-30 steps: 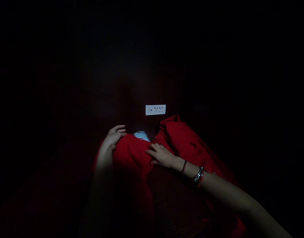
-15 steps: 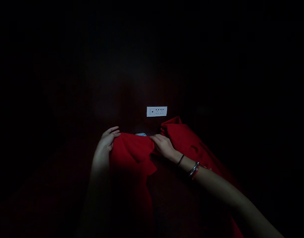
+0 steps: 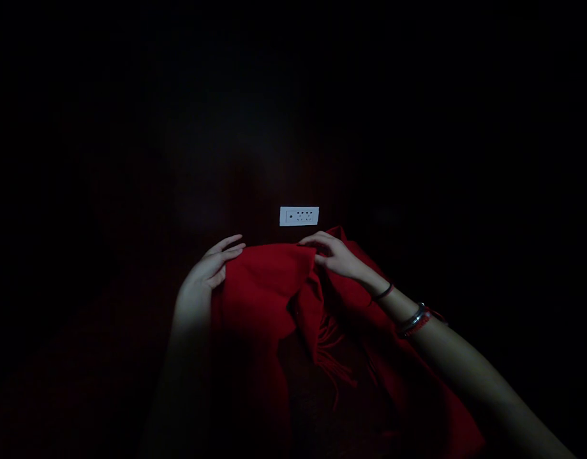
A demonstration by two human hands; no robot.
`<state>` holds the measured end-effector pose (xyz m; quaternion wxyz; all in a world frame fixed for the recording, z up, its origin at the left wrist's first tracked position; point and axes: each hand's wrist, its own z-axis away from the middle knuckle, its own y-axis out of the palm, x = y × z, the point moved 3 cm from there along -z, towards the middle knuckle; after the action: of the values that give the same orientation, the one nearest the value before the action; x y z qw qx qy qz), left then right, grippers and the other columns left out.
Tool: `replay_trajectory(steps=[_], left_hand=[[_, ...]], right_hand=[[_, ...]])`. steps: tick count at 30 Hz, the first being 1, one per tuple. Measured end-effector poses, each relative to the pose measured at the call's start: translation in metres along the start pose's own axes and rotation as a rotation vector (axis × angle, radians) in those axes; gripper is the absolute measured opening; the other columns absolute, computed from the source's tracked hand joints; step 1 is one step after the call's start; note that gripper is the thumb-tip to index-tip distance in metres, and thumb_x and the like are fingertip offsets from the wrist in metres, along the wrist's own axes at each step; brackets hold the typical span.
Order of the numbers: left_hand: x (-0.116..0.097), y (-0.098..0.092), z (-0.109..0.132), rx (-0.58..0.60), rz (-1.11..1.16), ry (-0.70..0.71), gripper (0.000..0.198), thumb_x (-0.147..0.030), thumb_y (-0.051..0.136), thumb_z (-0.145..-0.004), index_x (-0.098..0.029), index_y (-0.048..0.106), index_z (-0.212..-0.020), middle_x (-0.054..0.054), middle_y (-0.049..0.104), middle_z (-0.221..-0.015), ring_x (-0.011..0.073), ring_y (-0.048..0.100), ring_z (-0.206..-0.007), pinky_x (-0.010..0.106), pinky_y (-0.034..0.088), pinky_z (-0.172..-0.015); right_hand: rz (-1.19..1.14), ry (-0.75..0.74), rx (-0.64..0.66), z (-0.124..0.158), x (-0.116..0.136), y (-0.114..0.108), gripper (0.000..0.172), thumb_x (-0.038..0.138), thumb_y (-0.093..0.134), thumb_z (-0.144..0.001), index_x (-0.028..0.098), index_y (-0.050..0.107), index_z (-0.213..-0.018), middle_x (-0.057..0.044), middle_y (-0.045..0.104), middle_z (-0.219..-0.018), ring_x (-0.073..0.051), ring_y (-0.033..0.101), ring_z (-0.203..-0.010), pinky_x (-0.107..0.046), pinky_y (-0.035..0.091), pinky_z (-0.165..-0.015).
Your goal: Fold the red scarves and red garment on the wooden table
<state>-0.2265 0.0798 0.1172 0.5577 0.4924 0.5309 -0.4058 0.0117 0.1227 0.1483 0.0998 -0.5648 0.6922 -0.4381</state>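
A red scarf [image 3: 269, 280] with a fringe hangs between my two hands, its upper edge held up and its lower part falling into shadow. My left hand [image 3: 214, 262] grips the upper left corner between thumb and fingers. At the upper right corner, my right hand [image 3: 334, 254] pinches the cloth, with bracelets on the wrist behind it. The tasselled end [image 3: 329, 357] dangles below the right hand. More of the red cloth stretches away behind the right forearm toward the lower right.
A white socket panel [image 3: 299, 216] is set in the dark wall just beyond the hands. Most of the surroundings are too dark to make out.
My right hand has moved right and up, drawing the scarf's edge wider and straighter. The fringe now shows below it. The small pale item behind the cloth is now hidden.
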Motion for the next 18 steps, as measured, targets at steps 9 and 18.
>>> replay_trajectory(steps=[9, 18], left_hand=[[-0.020, 0.017, 0.002, 0.141, 0.192, 0.193, 0.058, -0.002, 0.055, -0.064, -0.028, 0.049, -0.115, 0.003, 0.055, -0.118, 0.0221, 0.050, -0.108, 0.028, 0.049, -0.083], [-0.085, 0.055, -0.024, 0.176, 0.153, 0.391, 0.067, 0.002, 0.042, -0.067, -0.026, 0.038, -0.128, 0.004, 0.059, -0.109, 0.0165, 0.058, -0.095, 0.032, 0.046, -0.086]], right_hand=[[0.515, 0.021, -0.068, -0.022, 0.006, -0.017, 0.029, 0.014, 0.038, -0.079, 0.016, 0.055, -0.104, -0.009, 0.051, -0.097, -0.019, 0.047, -0.087, -0.029, 0.040, -0.076], [0.653, -0.005, -0.409, -0.053, 0.017, -0.107, 0.033, 0.018, 0.032, -0.084, 0.020, 0.049, -0.113, -0.009, 0.050, -0.110, -0.024, 0.044, -0.103, -0.038, 0.038, -0.082]])
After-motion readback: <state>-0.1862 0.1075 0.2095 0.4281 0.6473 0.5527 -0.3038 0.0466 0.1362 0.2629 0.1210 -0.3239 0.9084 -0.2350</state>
